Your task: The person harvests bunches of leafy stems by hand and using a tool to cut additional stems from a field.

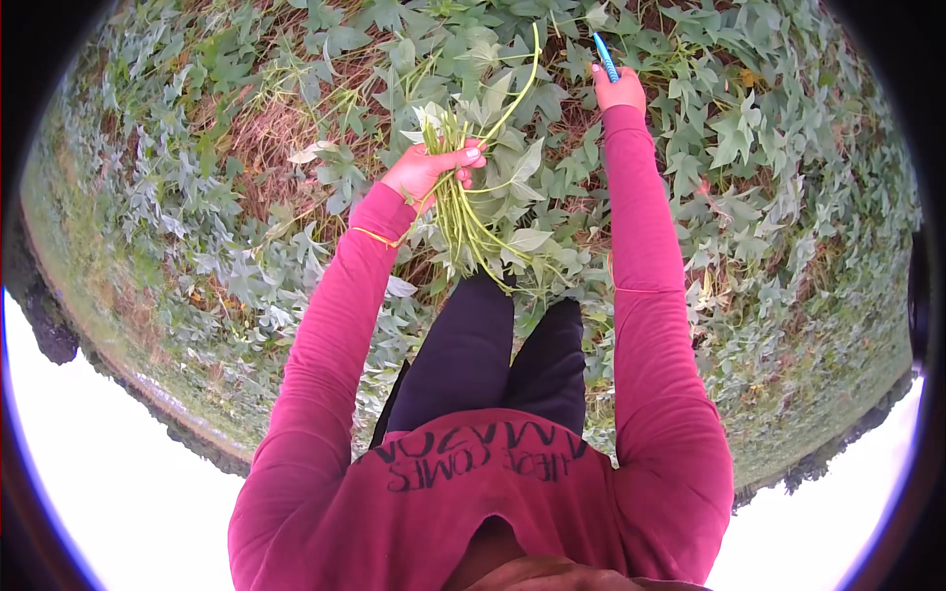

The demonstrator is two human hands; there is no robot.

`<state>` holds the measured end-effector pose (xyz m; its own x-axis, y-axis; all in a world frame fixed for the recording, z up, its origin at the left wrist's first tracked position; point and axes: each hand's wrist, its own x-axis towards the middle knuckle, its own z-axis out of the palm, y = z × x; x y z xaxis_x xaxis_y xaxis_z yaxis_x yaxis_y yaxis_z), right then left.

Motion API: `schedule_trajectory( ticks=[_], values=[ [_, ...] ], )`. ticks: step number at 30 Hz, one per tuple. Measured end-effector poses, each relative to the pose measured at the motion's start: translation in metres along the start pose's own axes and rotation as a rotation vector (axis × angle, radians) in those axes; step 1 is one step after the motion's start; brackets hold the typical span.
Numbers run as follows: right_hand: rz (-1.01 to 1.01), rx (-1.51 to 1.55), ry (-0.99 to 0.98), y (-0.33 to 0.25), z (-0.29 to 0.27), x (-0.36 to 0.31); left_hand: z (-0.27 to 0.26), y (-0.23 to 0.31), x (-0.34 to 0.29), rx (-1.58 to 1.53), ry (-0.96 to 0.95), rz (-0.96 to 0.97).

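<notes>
My left hand (430, 167) is closed around a bunch of cut green vine stems (463, 212) with leaves at the top; the stem ends hang down toward my legs. A yellow band (374, 236) circles that wrist over the magenta sleeve. My right hand (619, 91) reaches farther out into the leaves and grips a slim blue-handled tool (604, 54) that points up and away. One long stem (522, 84) arches up from the bunch between the two hands.
Dense low vines with lobed green leaves (749, 148) cover the ground all around. Patches of dry brown grass (281, 128) show at the upper left. My dark trouser legs (493, 360) stand among the plants.
</notes>
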<state>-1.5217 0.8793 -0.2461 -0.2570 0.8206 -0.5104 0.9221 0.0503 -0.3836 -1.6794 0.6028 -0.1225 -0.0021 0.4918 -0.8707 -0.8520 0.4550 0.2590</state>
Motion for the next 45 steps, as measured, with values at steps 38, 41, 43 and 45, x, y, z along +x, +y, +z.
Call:
schedule_trajectory(
  ticks=[38,41,43,45],
  values=[
    [-1.213,-0.437,-0.836,-0.144,0.181,-0.194,-0.092,-0.159,-0.124,-0.175,0.063,-0.333],
    [-1.248,0.005,-0.395,-0.108,0.105,-0.221,-0.118,-0.133,-0.125,-0.184,0.354,-0.175],
    [-1.113,0.127,-0.322,-0.094,0.046,-0.239,-0.109,-0.095,-0.108,-0.268,0.424,-0.020],
    [-0.997,0.185,-0.277,-0.084,0.013,-0.251,-0.086,-0.064,-0.067,-0.179,0.293,0.096]
  ],
)
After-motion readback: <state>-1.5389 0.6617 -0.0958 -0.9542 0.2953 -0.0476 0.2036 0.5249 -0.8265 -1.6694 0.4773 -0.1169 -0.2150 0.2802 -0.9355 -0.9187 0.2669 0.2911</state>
